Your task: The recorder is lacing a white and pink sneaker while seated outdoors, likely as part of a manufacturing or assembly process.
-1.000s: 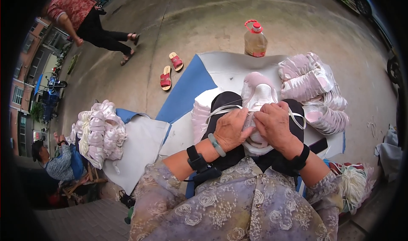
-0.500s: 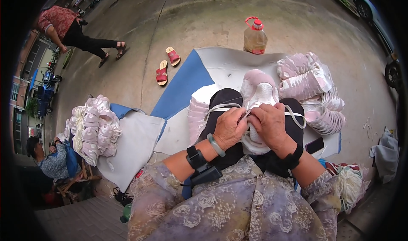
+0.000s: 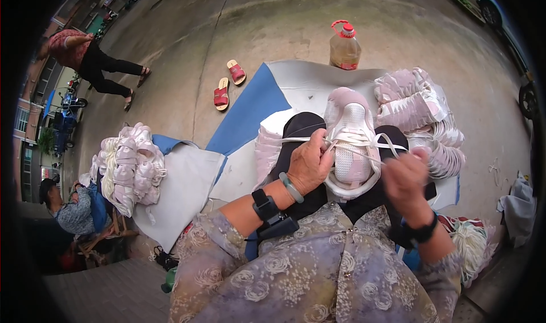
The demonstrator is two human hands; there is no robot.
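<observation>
A pale pink and white shoe upper [image 3: 350, 168] rests upright between my knees, its toe pointing away from me. White shoelace [image 3: 355, 136] crosses its upper eyelets, with loose strands out to both sides. My left hand [image 3: 310, 165] is closed at the shoe's left edge, pinching the lace between thumb and fingers. Off the right side of the shoe, my right hand [image 3: 406, 178] is closed and smeared by motion; a lace strand runs taut from the eyelets to it. The tips of its fingers are hard to make out.
Stacked pink-white uppers [image 3: 418, 115] lie right on a white and blue sheet [image 3: 250, 115]; another pile [image 3: 132, 166] stands left. Beyond are an oil bottle [image 3: 345, 47] and red slippers [image 3: 222, 95]. Lace bundles [image 3: 469, 249] sit by my right arm. One person [image 3: 99, 64] walks; another [image 3: 74, 209] sits.
My hands were together over the shoe's laces; my right hand has pulled away to the right with a strand. My left stays near the eyelets. The walking person has moved slightly left.
</observation>
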